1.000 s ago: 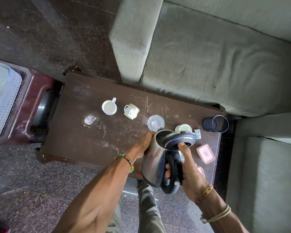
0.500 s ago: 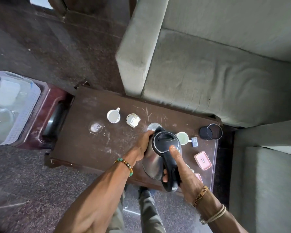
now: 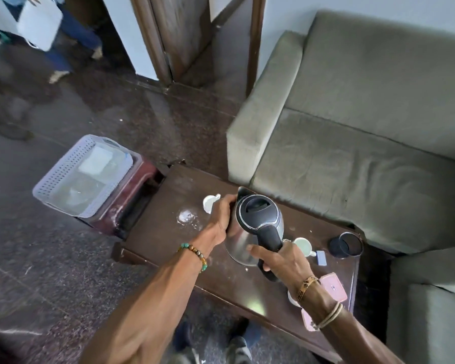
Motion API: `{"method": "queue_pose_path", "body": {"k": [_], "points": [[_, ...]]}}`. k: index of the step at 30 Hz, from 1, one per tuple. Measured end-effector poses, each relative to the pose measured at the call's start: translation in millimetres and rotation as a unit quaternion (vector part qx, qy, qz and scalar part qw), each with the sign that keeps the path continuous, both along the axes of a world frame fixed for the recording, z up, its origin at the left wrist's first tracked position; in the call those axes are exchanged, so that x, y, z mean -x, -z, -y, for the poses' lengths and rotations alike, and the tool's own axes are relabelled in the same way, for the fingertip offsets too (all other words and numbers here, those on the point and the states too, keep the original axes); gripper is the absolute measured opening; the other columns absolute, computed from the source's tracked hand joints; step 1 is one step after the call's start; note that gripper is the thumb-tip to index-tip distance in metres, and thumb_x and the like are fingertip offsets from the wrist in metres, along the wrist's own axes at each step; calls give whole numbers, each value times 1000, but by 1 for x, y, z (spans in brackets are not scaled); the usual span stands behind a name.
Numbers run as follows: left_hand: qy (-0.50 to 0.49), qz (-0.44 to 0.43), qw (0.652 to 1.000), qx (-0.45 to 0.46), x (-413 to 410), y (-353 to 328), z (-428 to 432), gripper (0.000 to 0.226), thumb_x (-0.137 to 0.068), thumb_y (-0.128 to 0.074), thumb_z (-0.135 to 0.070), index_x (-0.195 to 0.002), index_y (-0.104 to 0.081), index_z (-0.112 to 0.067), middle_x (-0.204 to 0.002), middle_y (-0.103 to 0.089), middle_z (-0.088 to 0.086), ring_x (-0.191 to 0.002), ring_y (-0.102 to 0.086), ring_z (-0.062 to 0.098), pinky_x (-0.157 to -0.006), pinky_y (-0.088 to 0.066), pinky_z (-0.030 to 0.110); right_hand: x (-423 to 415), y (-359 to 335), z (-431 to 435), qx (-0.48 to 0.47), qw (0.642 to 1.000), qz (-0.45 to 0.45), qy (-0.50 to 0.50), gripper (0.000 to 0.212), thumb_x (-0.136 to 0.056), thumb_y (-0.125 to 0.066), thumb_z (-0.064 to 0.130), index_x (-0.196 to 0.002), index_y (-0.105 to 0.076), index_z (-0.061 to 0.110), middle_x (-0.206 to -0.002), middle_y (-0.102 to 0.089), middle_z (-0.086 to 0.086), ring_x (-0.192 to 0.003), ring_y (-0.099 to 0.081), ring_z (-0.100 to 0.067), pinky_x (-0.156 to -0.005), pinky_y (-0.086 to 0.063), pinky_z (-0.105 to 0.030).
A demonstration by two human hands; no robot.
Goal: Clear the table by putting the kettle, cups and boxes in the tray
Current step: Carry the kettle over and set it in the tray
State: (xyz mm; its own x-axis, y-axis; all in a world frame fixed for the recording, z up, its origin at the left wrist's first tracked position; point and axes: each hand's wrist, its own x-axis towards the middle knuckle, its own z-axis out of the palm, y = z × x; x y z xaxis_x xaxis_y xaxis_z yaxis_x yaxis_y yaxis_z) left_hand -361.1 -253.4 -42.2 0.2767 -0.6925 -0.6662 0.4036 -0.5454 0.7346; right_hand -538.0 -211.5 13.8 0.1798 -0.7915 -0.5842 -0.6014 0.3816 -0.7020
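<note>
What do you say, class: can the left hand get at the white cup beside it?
Probably not yet: the left hand holds the kettle by its side. The cup stands just past its knuckles, nothing between, so letting go should free it.

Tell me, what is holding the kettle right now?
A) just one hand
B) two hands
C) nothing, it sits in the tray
B: the right hand holds the kettle by its black handle and the left hand wraps its steel side, while the tray stands apart.

A white cup (image 3: 210, 203) and glass (image 3: 185, 216) stand between kettle (image 3: 258, 219) and tray (image 3: 63, 174).
</note>
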Motion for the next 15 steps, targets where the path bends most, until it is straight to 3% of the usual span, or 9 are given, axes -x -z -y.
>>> {"method": "queue_pose_path", "body": {"k": [6,10,12,15], "points": [[-65,44,996,44,-56,-44,-26,34,-82,-56,-31,-55,-74,-21,-67,-73,-2,-60,-66,11,-64,-50,28,-57,-28,-11,93,994,-45,-42,59,-50,-62,69,-58,-61,10,-54,-65,-1,-48,-59,-15,-44,-40,-24],[-86,51,993,62,-103,-74,-59,33,-71,-59,-39,-78,-77,-12,-91,-75,12,-83,-68,26,-84,-52,42,-101,-46,-36,135,988,-53,-50,55,-51,-60,68,-58,-60,13,-53,-67,0,-51,-61,-10,-42,-38,-23],[-98,53,992,67,-129,-85,-82,33,-73,-58,-37,-83,-76,-12,-92,-75,13,-84,-67,25,-84,-51,40,-127,-53,-56,152,986,-46,-48,54,-51,-60,67,-58,-59,14,-50,-66,1,-49,-61,-10,-44,-38,-23],[-103,61,990,71,-167,-95,-115,28,-79,-57,-36,-69,-76,-18,-78,-76,5,-73,-67,19,-74,-51,34,-164,-60,-90,169,985,-17,-43,50,-52,-62,63,-55,-54,14,-48,-65,1,-45,-60,-12,-42,-41,-23]]}}
